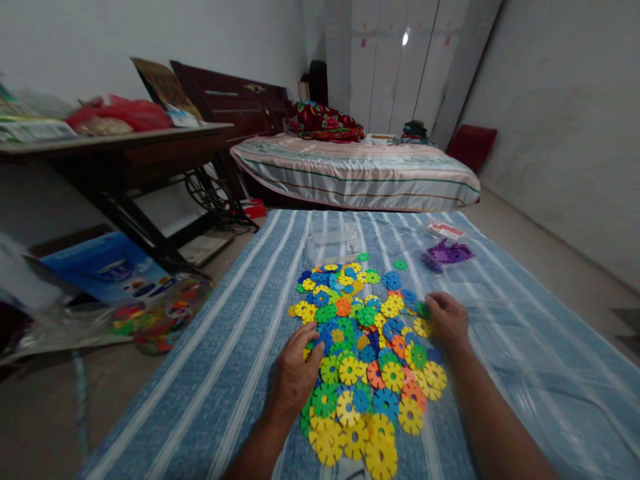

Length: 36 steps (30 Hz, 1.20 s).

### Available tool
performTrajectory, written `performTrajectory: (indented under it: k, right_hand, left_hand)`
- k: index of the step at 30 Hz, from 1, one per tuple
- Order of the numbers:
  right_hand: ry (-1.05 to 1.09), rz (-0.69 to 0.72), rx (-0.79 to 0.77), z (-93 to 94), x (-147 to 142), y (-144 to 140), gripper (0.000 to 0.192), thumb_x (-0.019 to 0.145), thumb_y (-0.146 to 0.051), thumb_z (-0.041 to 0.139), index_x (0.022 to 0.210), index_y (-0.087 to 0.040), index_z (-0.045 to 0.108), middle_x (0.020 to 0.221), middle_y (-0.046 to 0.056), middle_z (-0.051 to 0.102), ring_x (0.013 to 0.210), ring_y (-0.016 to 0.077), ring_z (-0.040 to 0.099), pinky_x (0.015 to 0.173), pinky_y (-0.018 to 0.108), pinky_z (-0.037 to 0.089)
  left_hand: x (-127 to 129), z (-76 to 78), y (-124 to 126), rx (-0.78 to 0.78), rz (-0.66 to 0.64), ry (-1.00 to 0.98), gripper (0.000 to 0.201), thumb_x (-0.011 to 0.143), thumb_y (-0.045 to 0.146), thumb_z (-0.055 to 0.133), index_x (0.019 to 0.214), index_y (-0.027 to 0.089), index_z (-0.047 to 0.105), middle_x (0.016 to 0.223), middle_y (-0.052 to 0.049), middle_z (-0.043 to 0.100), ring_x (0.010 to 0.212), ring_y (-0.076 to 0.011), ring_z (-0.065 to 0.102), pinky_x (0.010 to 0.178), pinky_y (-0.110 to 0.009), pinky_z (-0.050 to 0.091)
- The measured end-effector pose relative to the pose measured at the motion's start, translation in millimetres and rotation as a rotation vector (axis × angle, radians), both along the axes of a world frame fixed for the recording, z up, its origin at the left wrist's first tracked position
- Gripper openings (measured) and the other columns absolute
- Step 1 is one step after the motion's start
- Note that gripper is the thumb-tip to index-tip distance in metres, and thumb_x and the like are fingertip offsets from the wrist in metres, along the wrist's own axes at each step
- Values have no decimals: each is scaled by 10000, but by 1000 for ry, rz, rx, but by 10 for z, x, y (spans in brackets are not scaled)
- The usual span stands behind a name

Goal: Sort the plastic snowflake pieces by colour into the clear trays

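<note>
A spread of plastic snowflake discs [393,377] in yellow, green, blue and orange lies on the striped cloth, many overlapping. At the pile's left edge is my left hand [295,367], its thumb and fingers apart beside blue and green discs, with no disc plainly gripped. My right hand [450,319] is at the right edge, fingers curled together. A dark green snowflake disc [423,309] shows at its fingertips and seems pinched there; the palm side is hidden.
A clear plastic box [334,244] stands behind the pile. Purple pieces [449,252] fill a clear container at the back right. Clear plastic trays or lids [565,400] lie to the right. Beyond are a bed [360,175] and, leftward, a sewing-machine table [125,140].
</note>
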State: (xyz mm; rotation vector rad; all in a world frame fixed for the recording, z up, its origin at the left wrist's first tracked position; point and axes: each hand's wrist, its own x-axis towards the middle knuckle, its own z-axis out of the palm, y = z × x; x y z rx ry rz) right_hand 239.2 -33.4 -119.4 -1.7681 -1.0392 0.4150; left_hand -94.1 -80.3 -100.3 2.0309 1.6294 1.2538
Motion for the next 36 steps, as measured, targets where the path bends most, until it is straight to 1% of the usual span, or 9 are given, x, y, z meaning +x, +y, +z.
performTrajectory:
  k: [9,13,16,20,24,26,28,32,36]
  right_hand:
    - [-22,-8,-2,36,-34,-21,367,707,-504,535,775,-191,715,711,48,697,707,234,635,655,326,442]
    - [-18,-9,1,64,-48,-30,358,709,-495,542,767,-191,722,700,45,697,689,226,638,639,315,451]
    - [-21,-9,-7,66,-46,-27,345,710,-489,546,761,-197,723,701,40,698,686,218,640,631,306,451]
    - [-28,-8,-15,62,-40,-20,361,702,-503,533,760,-198,718,694,43,693,684,226,637,632,316,444]
    - [-22,-4,-19,63,-37,-18,370,701,-500,525,770,-192,718,701,47,694,688,228,635,643,322,445]
    - [-27,-11,-19,63,-36,-18,367,701,-498,527,770,-193,720,696,47,694,682,227,634,637,321,446]
    - [-35,-18,-21,62,-34,-19,368,701,-501,528,766,-195,720,694,47,694,681,231,634,633,324,444]
    - [-26,-20,-23,61,-31,-20,371,691,-507,528,761,-195,717,706,51,696,697,240,638,642,331,444]
    - [-24,-19,-13,56,-29,-18,370,691,-505,531,765,-195,719,710,52,698,696,238,638,652,336,449]
  left_hand:
    - [116,64,-87,-15,-45,-37,124,846,295,562,852,223,663,1078,-69,732,1022,-214,689,945,-377,556]
    - [54,93,16,20,16,-31,168,857,332,552,868,210,667,1066,-81,727,1016,-220,687,941,-377,552]
    - [-100,110,299,57,87,22,215,851,362,543,897,191,665,1117,-109,706,1073,-241,659,987,-402,517]
    - [-301,89,860,10,186,158,260,817,396,538,914,187,660,1183,-142,667,1169,-284,595,1043,-454,455]
    - [-277,58,1302,-87,228,278,351,810,447,553,1003,167,642,1207,-156,639,1211,-305,552,1064,-484,412]
    - [-192,54,1404,-116,201,328,375,834,458,545,1046,160,632,1202,-155,638,1199,-295,559,1057,-472,414]
    - [-101,51,1429,-118,128,359,363,852,447,545,1060,163,632,1181,-142,650,1175,-280,575,1050,-450,422]
    - [23,29,1333,-78,-44,334,328,879,424,533,1037,163,652,1155,-128,669,1135,-261,604,1032,-420,449]
    - [123,-5,1183,-42,-112,275,334,891,417,531,1068,162,653,1183,-130,663,1148,-257,604,1035,-429,461]
